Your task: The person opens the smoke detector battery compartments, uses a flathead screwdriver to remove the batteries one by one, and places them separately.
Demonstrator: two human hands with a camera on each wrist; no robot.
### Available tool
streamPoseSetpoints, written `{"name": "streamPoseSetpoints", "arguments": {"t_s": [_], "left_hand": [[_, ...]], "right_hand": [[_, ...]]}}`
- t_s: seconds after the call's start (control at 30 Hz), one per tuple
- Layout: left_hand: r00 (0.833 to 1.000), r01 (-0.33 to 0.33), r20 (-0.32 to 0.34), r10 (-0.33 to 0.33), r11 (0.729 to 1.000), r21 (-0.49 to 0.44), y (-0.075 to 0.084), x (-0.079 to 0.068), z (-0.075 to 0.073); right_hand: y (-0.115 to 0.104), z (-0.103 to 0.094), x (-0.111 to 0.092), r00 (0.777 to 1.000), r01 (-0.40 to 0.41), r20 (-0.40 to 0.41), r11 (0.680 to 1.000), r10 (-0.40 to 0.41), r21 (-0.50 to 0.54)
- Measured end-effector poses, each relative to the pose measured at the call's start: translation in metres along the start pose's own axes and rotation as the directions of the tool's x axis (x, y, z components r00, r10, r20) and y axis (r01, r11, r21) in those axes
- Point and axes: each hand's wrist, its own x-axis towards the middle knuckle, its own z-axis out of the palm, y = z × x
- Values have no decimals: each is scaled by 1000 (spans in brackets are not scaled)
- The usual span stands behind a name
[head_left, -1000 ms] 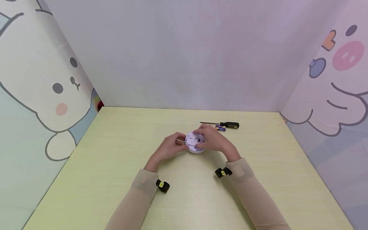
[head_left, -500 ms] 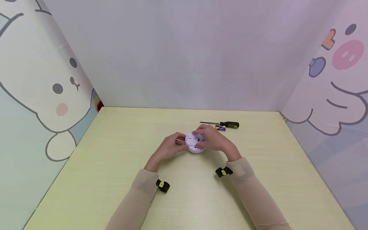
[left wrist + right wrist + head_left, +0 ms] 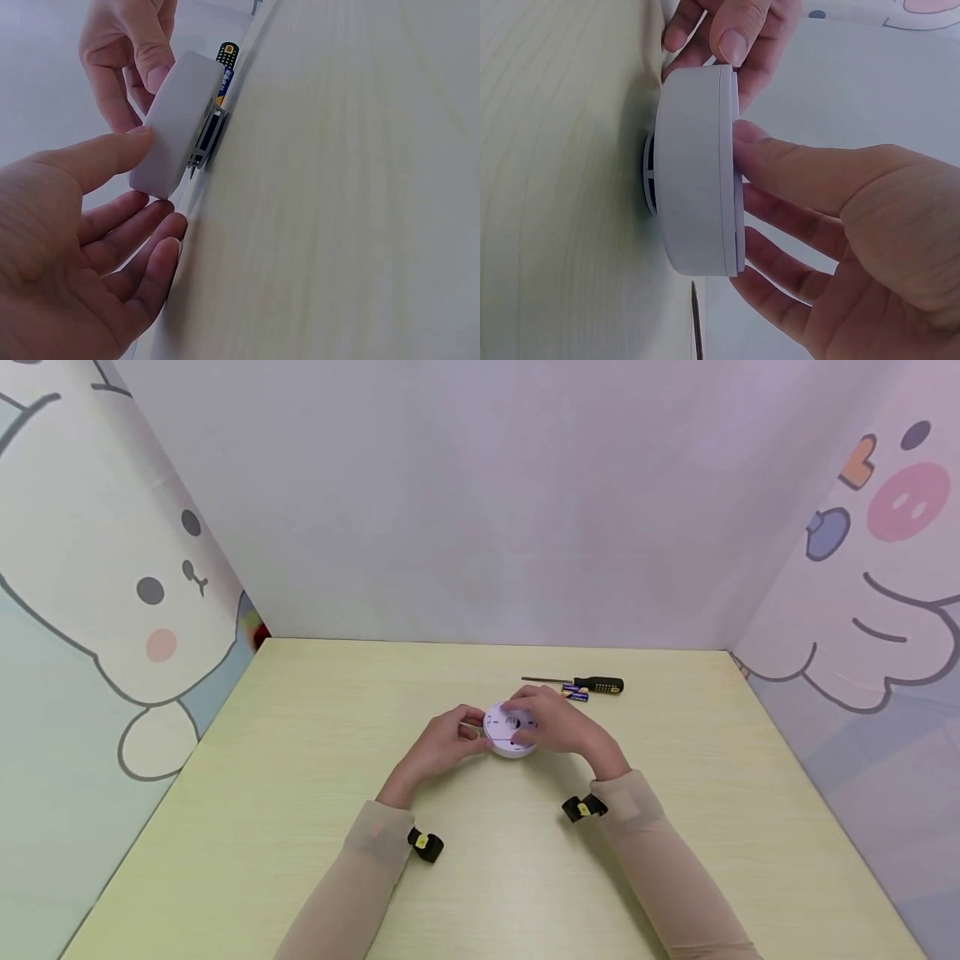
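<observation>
A round white smoke detector (image 3: 501, 745) is held just over the table, its slotted back plate facing up and its grilled side toward the tabletop. My left hand (image 3: 444, 742) grips its left rim, with the thumb (image 3: 112, 159) on the side wall and fingertips under the edge. My right hand (image 3: 553, 722) holds the back plate from above, thumb (image 3: 795, 169) and fingers spread across it. In the right wrist view a thin seam runs between the plate and the white body (image 3: 694, 172). The hand covers the plate's right part.
Behind the right hand, a screwdriver (image 3: 600, 686) with a black and yellow handle lies on the pale wooden table (image 3: 337, 710). Blue and yellow batteries (image 3: 576, 697) lie against it. A light curtain backs the table, and cartoon-printed cloths flank it.
The markings on the back plate have shifted slightly, and the detector sits a touch higher in the head view. Both hands keep nearly the same place and hold.
</observation>
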Motion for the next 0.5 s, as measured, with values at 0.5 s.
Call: {"name": "streamPoseSetpoints", "arguments": {"t_s": [0.5], "left_hand": [[1000,16,7,-16,1000,-22,1,-2,0]], "right_hand": [[-2,-11,-7,1000,-31,-2,998,31,50]]}}
